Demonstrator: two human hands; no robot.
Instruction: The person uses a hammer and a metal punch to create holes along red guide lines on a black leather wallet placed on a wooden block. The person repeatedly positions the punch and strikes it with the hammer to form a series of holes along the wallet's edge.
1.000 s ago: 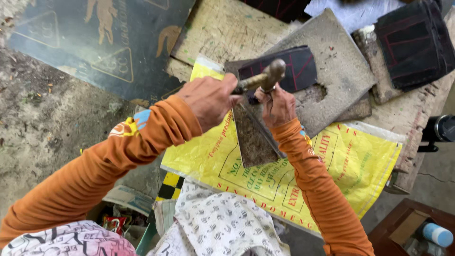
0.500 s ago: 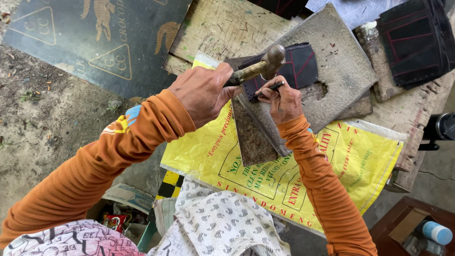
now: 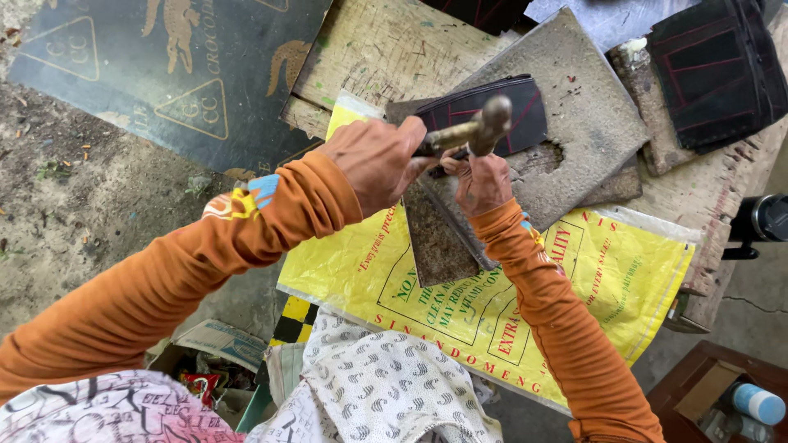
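My left hand [image 3: 373, 164] grips the handle of a brass-coloured hammer [image 3: 491, 123], whose head hangs just above my right hand [image 3: 484, 182]. The fingers of my right hand are pinched together and pressed down at the edge of a flat black piece with red lines [image 3: 525, 111]. What they pinch is hidden. The black piece lies on a grey stone slab [image 3: 591, 123] with a chipped hollow. A rusty flat metal blade [image 3: 439, 242] lies under my wrists and reaches onto a yellow printed sack [image 3: 607, 279].
A worn wooden board [image 3: 377, 49] lies behind the slab, and a dark printed mat [image 3: 164, 66] covers the ground at top left. More black pieces [image 3: 714, 74] sit at top right. A black cylinder [image 3: 763, 217] and a blue-capped bottle [image 3: 759, 402] are at right. Patterned cloth [image 3: 386, 385] covers my lap.
The hammer head rose a little and has come back down toward my right hand, shifting slightly right. My right hand stays on the black piece.
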